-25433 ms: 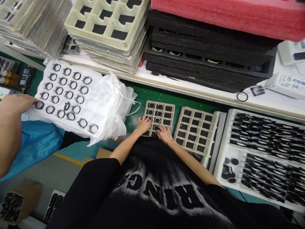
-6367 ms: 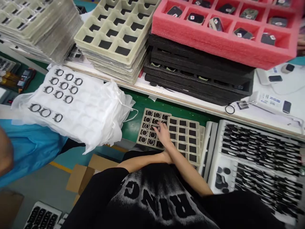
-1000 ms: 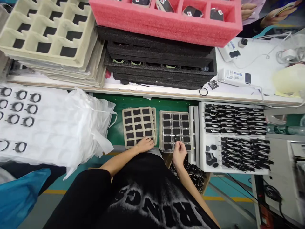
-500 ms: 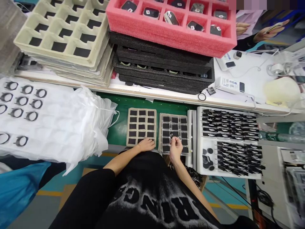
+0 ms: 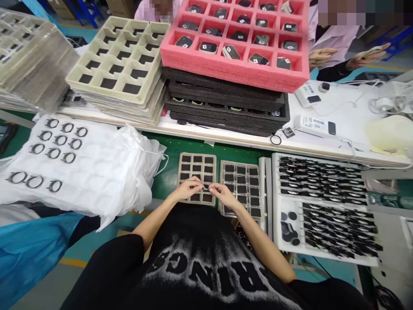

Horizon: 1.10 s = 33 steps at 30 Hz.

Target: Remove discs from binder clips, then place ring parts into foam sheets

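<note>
Over the left compartment tray (image 5: 197, 157), my left hand (image 5: 189, 188) and my right hand (image 5: 221, 193) meet fingertip to fingertip. Both are closed in a pinch on a small dark part (image 5: 205, 188) between them, too small to make out clearly. The tray beneath is beige with dark rectangles in its cells. Just right of it lies a clear compartment tray (image 5: 240, 165), also with dark rectangles, its lower left partly covered by my right forearm.
On the right stands a white tray (image 5: 292, 254) of black parts. White bags (image 5: 97, 172) with black rings lie left. Behind are stacked cream trays (image 5: 112, 64), a pink foam tray (image 5: 232, 71) on black foam, and a person's hand (image 5: 322, 57).
My right hand has moved left from the clear tray to the beige one. My left hand has lifted from the beige tray's front edge and now pinches the small part too. The view has shifted.
</note>
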Motion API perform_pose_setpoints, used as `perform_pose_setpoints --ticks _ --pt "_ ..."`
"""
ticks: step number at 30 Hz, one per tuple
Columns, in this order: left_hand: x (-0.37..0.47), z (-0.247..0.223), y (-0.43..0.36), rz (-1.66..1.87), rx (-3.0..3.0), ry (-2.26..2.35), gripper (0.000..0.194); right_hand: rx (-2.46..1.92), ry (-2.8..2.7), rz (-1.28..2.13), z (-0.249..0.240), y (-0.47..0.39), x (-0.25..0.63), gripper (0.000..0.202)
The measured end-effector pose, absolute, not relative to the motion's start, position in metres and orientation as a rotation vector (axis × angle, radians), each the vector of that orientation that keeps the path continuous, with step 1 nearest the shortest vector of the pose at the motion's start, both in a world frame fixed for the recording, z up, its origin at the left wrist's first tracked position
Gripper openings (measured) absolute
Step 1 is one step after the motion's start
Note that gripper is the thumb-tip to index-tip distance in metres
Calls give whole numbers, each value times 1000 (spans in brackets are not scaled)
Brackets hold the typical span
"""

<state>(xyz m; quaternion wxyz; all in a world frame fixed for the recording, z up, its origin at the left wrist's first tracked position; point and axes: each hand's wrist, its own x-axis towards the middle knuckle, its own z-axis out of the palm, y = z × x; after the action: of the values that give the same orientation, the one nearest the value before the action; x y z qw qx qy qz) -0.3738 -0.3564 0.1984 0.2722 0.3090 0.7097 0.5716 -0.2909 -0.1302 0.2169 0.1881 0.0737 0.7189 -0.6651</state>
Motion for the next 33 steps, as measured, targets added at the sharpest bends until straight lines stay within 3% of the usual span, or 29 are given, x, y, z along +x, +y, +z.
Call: perform_pose_setpoints --ticks 5,10,18,21,27,33 --pt "-389 208 -379 1353 892 1796 43 15 1842 -1771 200 -134 -314 49" --pt "-425 181 -382 1049 816 2229 36 289 2307 -1384 169 -146 -314 45" --pt "-494 145 -372 684 676 2638 28 222 2332 -858 158 -173 -272 60" --pt "-491 137 -371 578 611 2680 27 109 2285 -650 160 -172 -266 65" --pt "-476 126 -362 461 458 2702 35 2 2221 -564 154 -161 -267 70" --pt "-446 139 -346 455 364 2727 48 -99 2229 -372 134 -162 -259 72"
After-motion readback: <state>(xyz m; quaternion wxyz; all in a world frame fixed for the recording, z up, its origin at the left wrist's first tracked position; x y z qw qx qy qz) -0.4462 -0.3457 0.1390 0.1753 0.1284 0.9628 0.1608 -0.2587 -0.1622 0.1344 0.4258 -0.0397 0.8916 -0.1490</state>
